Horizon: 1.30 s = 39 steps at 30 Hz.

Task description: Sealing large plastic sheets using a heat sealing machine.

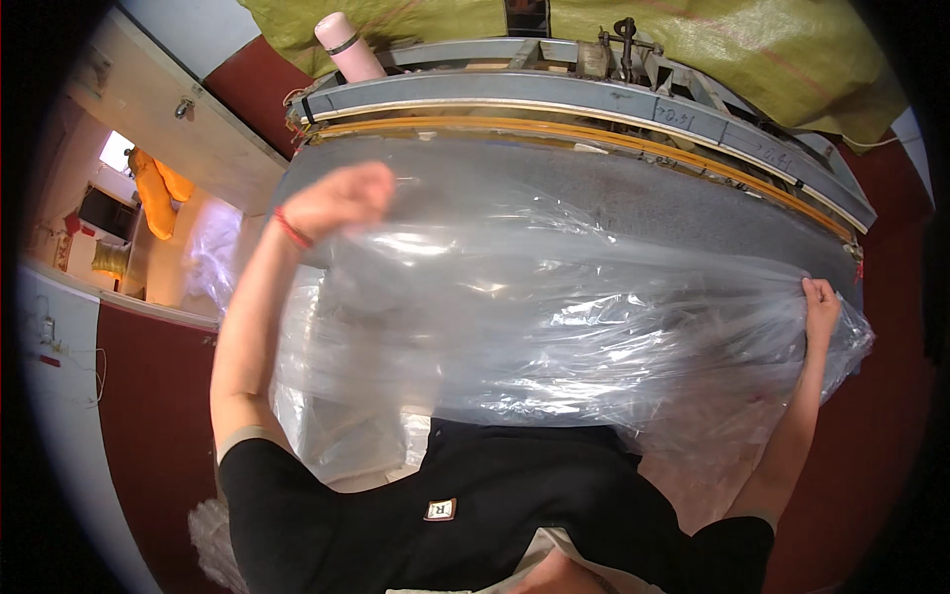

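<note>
A large clear plastic sheet lies crumpled and shiny over a grey table surface in front of me. My right hand pinches the sheet near its right end. Over the left part of the table, my left hand is raised and smeared by motion, with a red string around its wrist. Its fingers look curled, and the sheet's blurred edge reaches up to them. More clear plastic hangs down toward my body and bunches beyond my right hand.
A grey metal frame with orange-yellow strips runs along the table's far edge. A pink roll stands on it, and a dark metal clamp sits farther right. Yellow-green woven covering hangs behind. An open doorway is at left.
</note>
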Tool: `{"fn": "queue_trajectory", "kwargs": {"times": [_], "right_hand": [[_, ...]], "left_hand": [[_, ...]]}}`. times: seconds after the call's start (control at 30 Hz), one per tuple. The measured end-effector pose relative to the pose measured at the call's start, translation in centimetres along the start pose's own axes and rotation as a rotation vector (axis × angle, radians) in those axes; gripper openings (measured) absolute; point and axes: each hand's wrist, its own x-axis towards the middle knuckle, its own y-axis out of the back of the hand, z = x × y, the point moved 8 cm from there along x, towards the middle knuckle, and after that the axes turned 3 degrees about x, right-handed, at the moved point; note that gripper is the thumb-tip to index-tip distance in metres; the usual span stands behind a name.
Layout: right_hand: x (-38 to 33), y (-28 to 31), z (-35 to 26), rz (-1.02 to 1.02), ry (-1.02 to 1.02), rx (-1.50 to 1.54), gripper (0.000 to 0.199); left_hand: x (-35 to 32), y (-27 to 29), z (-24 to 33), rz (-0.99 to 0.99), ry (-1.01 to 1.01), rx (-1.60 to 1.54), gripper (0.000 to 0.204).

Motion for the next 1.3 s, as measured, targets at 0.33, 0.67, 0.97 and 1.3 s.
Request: {"fn": "queue_trajectory", "kwargs": {"times": [0.33,0.67,0.97,1.3], "right_hand": [[-0.3,1.5,0.1,0.046,-0.024,-0.060,0.019],[-2.7,7.3,6.0,0.029,-0.108,-0.107,0.017],[-1.0,6.3,6.6,0.053,-0.080,0.021,0.018],[-1.4,8.6,8.3,0.113,-0.124,0.066,0.018]], "left_hand": [[-2.9,-6.8,3.9,0.529,-0.515,1.705,0.049],[-6.9,1.3,-8.3,0.697,0.149,1.320,0.027],[1.9,0.2,-5.0,0.607,-0.379,1.286,0.051],[-3.6,-1.1,-8.1,0.712,-0.246,1.090,0.047]]}}
